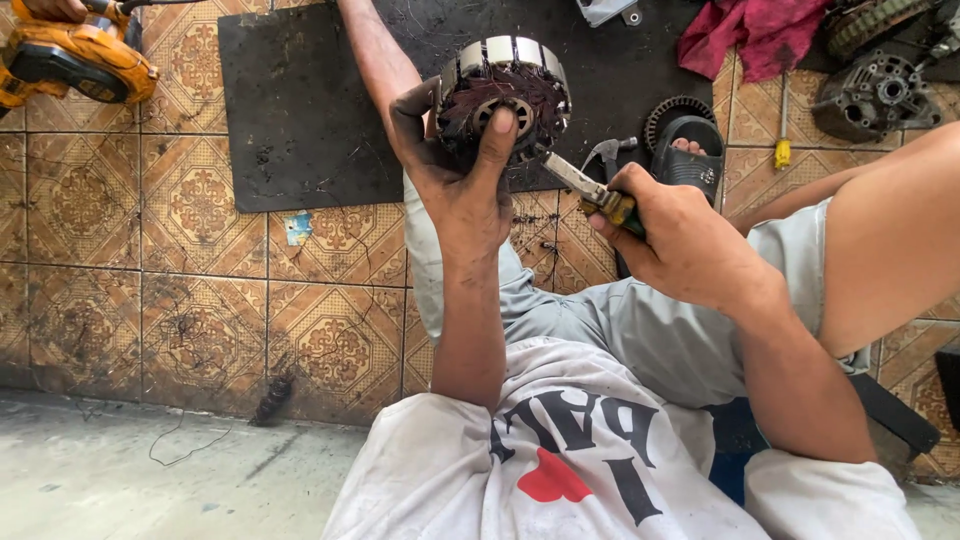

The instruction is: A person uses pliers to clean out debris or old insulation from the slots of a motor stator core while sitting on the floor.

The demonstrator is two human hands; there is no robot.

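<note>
My left hand (pixel 455 170) grips a round motor stator (pixel 505 90) with a metal laminated ring and dark reddish copper windings, held up in front of me, my thumb across its centre. My right hand (pixel 680 235) is closed on a pair of pliers (pixel 590 190) with yellow-green grips; the jaws point up-left toward the stator's lower right edge, just short of it. Both hands are dirty with grease.
A black rubber mat (pixel 300 110) lies on the patterned tile floor. An orange power tool (pixel 75 60) is at top left with another person's hand on it. A red rag (pixel 760 30), metal motor housings (pixel 875 95), a yellow-handled screwdriver (pixel 782 140) and a black sandal (pixel 690 150) lie at right.
</note>
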